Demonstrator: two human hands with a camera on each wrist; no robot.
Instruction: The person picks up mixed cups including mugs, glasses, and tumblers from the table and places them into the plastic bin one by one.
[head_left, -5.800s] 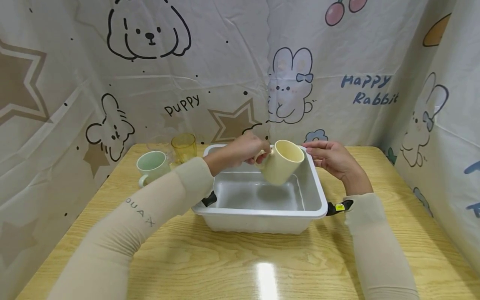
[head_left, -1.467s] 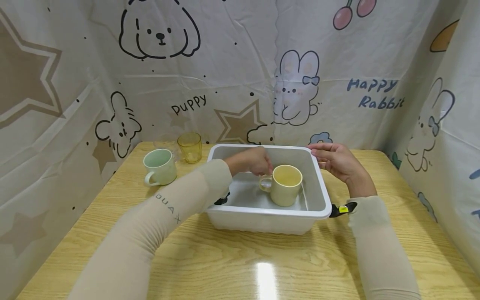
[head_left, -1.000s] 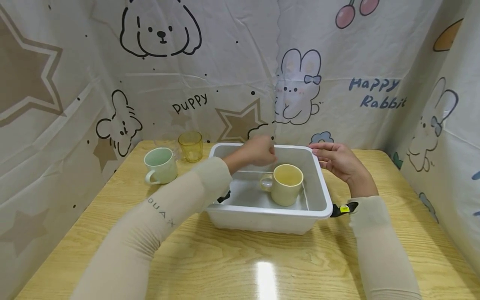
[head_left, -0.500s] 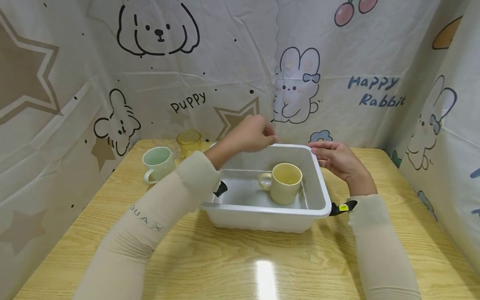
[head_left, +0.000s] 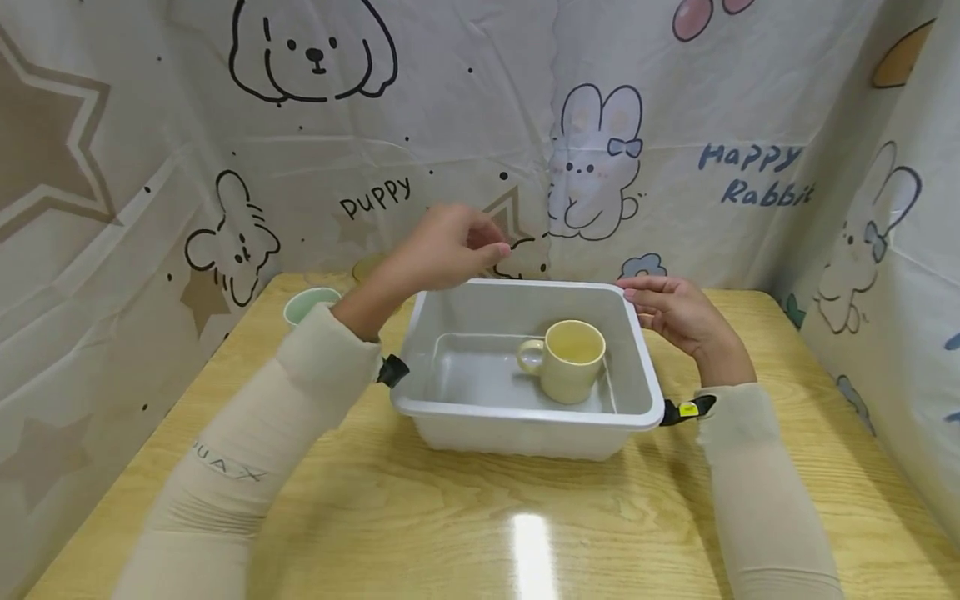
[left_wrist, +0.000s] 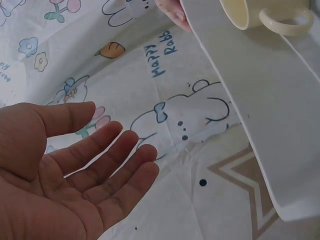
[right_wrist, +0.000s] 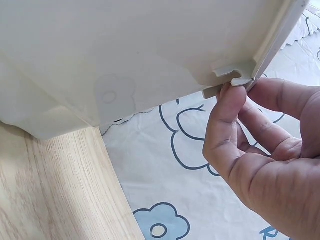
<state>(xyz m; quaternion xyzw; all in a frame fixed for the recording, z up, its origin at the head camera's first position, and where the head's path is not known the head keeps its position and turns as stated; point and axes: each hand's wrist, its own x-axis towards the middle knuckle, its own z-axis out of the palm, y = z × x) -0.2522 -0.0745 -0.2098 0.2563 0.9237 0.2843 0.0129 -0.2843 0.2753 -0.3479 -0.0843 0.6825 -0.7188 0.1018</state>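
A pale yellow mug stands upright inside the white plastic bin, right of its middle, its handle pointing left. My left hand hovers above the bin's far left corner with nothing in it. In the left wrist view its fingers are spread and gently bent, palm bare. My right hand pinches the bin's rim at the far right corner. The right wrist view shows thumb and fingertips at the rim's edge, beside a small notched tab under it.
Left of the bin, a light green mug is mostly hidden behind the left forearm. Behind it, an amber glass shows only partly. A printed cloth hangs close behind the wooden table and along both sides.
The left hand lowered the yellow mug into the bin, let go of its handle, then rose and moved left, covering much of the green mug and glass. The right hand stayed at the rim.
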